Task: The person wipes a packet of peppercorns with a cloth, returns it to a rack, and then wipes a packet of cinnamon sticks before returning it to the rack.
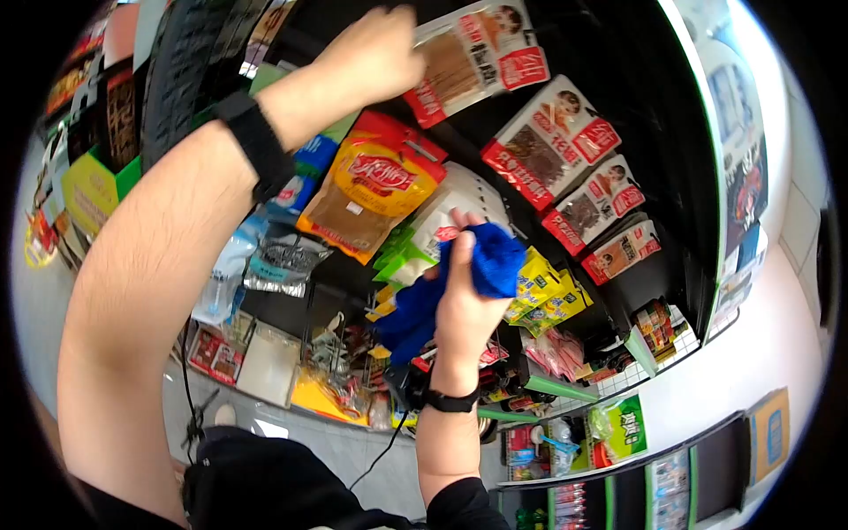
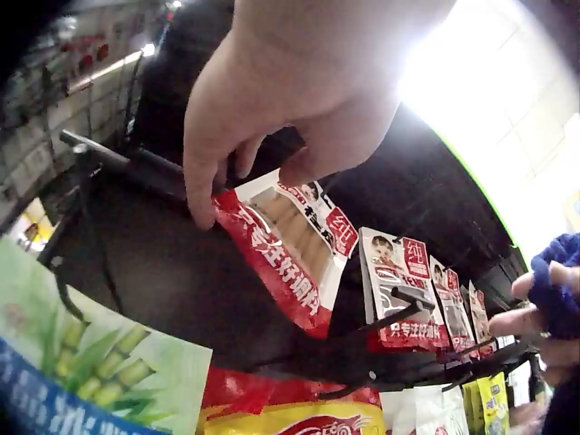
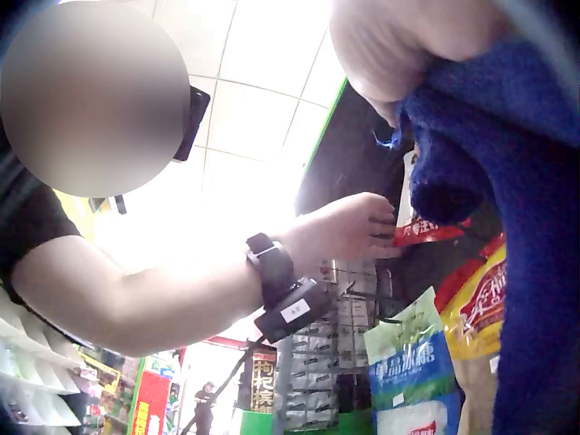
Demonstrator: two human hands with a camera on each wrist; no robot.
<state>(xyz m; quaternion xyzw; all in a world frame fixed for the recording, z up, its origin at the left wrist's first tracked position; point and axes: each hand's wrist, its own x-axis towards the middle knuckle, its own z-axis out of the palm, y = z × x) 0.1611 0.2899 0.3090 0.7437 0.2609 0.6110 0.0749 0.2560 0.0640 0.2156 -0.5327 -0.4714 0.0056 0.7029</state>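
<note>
My left hand [image 1: 375, 53] is up at the top of the rack. Its fingers are at the edge of a red-and-white spice packet [image 2: 294, 237] with brown sticks behind a clear window. The packet hangs tilted, and the left wrist view shows thumb and fingers curled at its upper left part. Lower down, my right hand [image 1: 468, 305] grips a bunched blue cloth [image 1: 495, 261], whose loose end hangs down to the left. In the right wrist view the cloth [image 3: 535, 227] covers much of the right side.
More spice packets [image 1: 552, 141] hang in a row on the right. Below the left hand are a red-and-yellow bag [image 1: 375, 181] and a blue-and-green bag [image 3: 408, 362]. Hook rods [image 2: 349, 326] stick out from the black rack. Yellow packets [image 1: 543, 291] hang beyond the right hand.
</note>
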